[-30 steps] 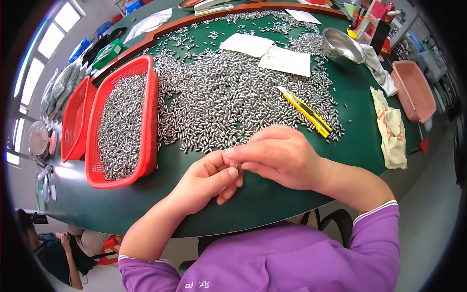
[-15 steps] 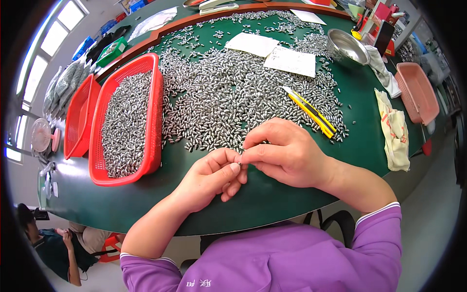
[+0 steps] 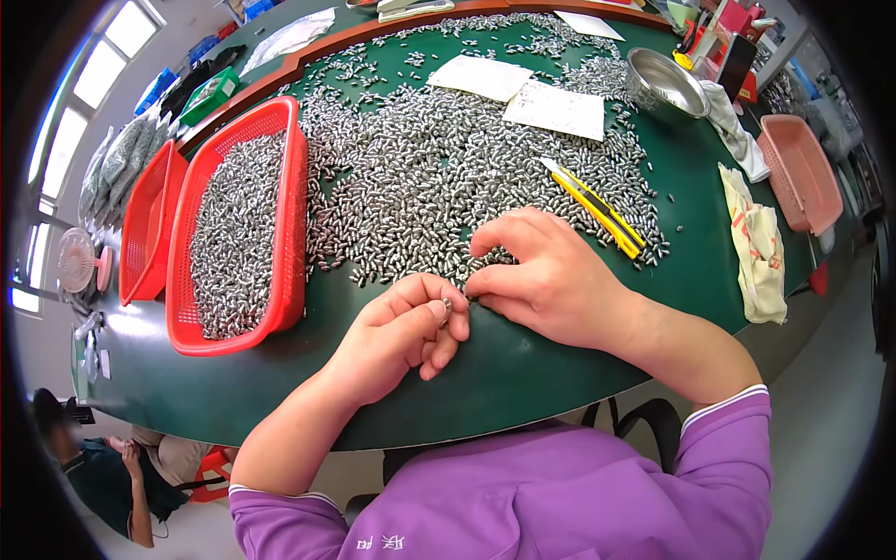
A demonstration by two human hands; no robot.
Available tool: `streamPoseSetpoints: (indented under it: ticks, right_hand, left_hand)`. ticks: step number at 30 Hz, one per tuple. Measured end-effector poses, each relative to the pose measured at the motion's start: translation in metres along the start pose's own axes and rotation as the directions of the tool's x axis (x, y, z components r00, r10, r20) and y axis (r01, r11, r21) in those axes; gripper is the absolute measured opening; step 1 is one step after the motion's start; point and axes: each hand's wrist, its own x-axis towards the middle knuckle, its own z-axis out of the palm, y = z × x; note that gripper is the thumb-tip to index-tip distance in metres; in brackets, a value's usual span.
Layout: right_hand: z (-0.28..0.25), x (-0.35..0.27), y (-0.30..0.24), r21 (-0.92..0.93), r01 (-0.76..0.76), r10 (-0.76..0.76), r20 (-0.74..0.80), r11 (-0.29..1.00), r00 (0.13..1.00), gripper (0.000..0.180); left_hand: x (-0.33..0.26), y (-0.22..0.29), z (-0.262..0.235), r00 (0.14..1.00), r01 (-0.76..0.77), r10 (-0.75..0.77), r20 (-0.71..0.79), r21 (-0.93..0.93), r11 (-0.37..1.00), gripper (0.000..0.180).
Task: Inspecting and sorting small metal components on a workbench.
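Note:
A wide heap of small silver metal pieces [image 3: 439,177] covers the green table [image 3: 523,373]. My left hand [image 3: 401,336] rests on the table's near side with one small metal piece [image 3: 446,304] pinched between thumb and forefinger. My right hand [image 3: 551,275] lies just to its right, fingers curled down on the heap's near edge and touching the pieces there. Whether it holds any piece is hidden by the fingers. The two hands nearly touch at the fingertips.
A red basket [image 3: 238,229] full of metal pieces stands at left, a second red basket [image 3: 149,219] beside it. A yellow utility knife [image 3: 597,210], two paper sheets [image 3: 555,107], a steel bowl [image 3: 665,82], cloths [image 3: 756,247] and a pink tray [image 3: 801,173] lie at right. Another person [image 3: 112,467] sits lower left.
Both hands have shifted slightly toward the heap's edge. My right hand's fingers have spread over the pieces, and my left hand now shows a single piece at its fingertips.

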Motion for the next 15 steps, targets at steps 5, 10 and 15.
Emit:
streamPoseSetpoints:
  ticks: [5, 10, 15]
  right_hand:
    - [0.0016, -0.0003, -0.001, -0.024, -0.02, 0.021, 0.063, 1.0, 0.998, 0.014]
    - [0.0015, -0.0013, -0.0034, -0.03, -0.029, 0.03, 0.058, 0.999, 0.998, 0.016]
    - [-0.0022, 0.0021, -0.0053, 0.117, -0.015, 0.016, -0.009, 0.993, 1.0, 0.018]
  left_hand:
    - [0.001, -0.0004, -0.0003, 0.999, -0.049, 0.048, -0.024, -0.056, 0.997, 0.017]
    - [-0.0007, 0.0005, 0.0001, 0.999, -0.028, 0.027, -0.032, -0.021, 0.999, 0.016]
    - [-0.0013, -0.0006, 0.0005, 1.0, -0.006, 0.005, 0.022, 0.029, 1.0, 0.015]
